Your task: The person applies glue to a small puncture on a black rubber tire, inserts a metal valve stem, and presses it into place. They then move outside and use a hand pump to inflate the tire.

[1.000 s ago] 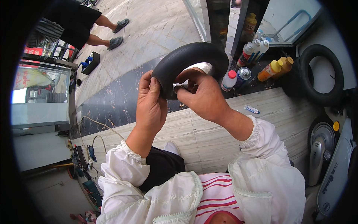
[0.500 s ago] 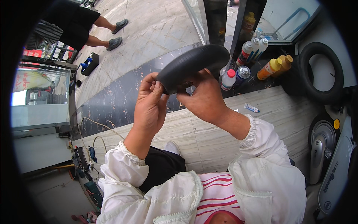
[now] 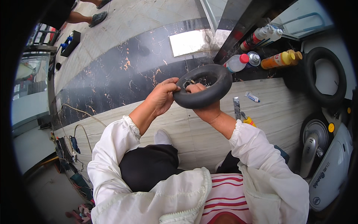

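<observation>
A small black inner tube (image 3: 203,100), a rounded rubber ring, is held up in front of me above the light step. My left hand (image 3: 161,98) pinches its left side between thumb and fingers. My right hand (image 3: 209,112) reaches from beneath, its fingers coming up through the hole and gripping the tube's inner side. A small brassy valve stem (image 3: 192,81) pokes out on the inside of the ring, close to my right fingertips. The tube's near side hides part of the right hand.
A red-capped bottle (image 3: 236,63), a spray can (image 3: 254,59) and yellow bottles (image 3: 275,61) stand beyond the tube. On the step lie a small glue tube (image 3: 252,97) and a yellow-handled tool (image 3: 248,120). Larger tyres (image 3: 335,74) and a scooter wheel (image 3: 315,138) are at right. Another person's leg (image 3: 80,17) shows far left.
The inner tube has come down nearer and tipped, so its hole and valve stem now show. Both hands moved down with it, still holding on. The other person shifted toward the upper left edge.
</observation>
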The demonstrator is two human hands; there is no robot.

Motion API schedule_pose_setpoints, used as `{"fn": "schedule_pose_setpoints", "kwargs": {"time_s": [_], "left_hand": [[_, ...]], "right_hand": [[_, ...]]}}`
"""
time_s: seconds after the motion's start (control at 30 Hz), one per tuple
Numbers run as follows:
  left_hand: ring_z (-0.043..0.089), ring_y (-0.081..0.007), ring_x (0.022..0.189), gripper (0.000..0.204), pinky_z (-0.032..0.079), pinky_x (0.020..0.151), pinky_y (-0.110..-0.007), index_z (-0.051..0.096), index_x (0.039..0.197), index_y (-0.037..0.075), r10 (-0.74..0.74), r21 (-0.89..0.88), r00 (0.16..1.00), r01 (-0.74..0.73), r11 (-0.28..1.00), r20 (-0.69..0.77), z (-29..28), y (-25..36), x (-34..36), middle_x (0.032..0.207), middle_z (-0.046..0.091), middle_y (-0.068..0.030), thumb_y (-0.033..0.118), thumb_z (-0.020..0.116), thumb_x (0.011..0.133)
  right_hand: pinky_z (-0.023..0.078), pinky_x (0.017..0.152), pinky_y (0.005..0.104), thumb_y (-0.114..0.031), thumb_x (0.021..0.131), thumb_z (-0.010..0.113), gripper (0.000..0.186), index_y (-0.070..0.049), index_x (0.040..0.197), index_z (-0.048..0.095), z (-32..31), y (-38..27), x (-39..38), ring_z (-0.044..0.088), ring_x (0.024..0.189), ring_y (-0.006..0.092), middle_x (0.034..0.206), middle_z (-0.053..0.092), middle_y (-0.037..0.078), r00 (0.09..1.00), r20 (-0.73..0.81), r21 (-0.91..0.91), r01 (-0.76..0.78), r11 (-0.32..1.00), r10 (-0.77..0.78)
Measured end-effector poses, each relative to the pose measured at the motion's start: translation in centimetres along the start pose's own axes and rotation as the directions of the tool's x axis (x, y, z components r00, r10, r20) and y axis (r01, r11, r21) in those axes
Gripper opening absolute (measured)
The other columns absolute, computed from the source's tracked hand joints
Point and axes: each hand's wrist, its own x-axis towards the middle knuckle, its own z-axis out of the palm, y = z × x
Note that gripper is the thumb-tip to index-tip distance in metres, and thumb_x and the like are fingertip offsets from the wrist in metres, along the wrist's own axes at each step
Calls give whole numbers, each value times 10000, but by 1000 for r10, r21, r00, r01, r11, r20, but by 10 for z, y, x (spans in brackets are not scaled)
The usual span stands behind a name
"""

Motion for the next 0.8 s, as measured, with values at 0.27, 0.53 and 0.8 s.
{"fn": "schedule_pose_setpoints", "kwargs": {"time_s": [0.27, 0.53, 0.8], "left_hand": [[580, -224, 1104, 690, 510, 966, -405, 328, 1417, 53, -238, -72, 964, 247, 966, 116, -8, 8, 12, 1236, 514, -126, -74, 464, 753], [622, -230, 973, 677, 557, 876, -344, 299, 1416, 27, -351, -243, 888, 426, 872, 297, -38, -10, 62, 1189, 516, -142, -1, 419, 750], [586, -225, 859, 652, 566, 742, -330, 299, 1398, 41, -394, -357, 882, 467, 809, 260, -43, -27, 91, 1149, 491, -160, 10, 393, 753]], "right_hand": [[459, 492, 345, -19, 723, 666, 166, -67, 867, 600, 2, 2, 18, 599, 573, 226, 682, 556, 68, 1000, -5, 36, -26, 999, 26], [479, 525, 316, -13, 754, 671, 156, -49, 898, 625, 32, 21, 4, 607, 564, 207, 700, 612, 73, 929, 17, 184, -367, 912, 370], [427, 632, 373, -71, 669, 732, 255, -87, 906, 638, 28, 28, 24, 509, 725, 229, 803, 506, 57, 972, 64, -293, -199, 935, 227]]}}
